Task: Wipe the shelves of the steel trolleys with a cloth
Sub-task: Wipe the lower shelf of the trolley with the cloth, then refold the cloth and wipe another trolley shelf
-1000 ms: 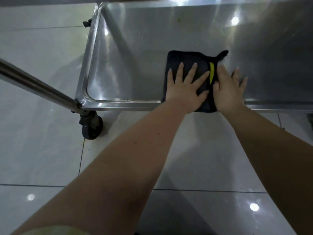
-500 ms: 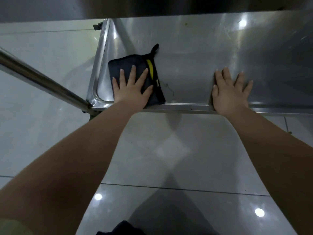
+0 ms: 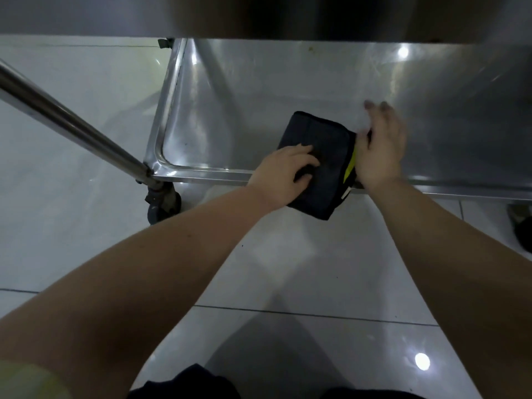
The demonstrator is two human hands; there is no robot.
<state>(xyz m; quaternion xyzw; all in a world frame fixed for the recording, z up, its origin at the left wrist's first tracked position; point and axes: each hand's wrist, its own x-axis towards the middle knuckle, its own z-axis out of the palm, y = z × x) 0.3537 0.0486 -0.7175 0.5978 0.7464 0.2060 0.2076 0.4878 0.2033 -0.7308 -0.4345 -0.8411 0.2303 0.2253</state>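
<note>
Over glossy white floor tiles (image 3: 288,269), a left hand (image 3: 283,172) is gripping a dark folded cloth (image 3: 325,151) with curled fingers, while the blurred right hand (image 3: 380,151) is touching its yellow-trimmed edge, grip unclear. The cloth is overhanging the steel shelf (image 3: 201,170) at its front rim and is likely risking a slide to the floor if loosened. A post (image 3: 72,125) and caster (image 3: 162,205) are flanking the left corner.
</note>
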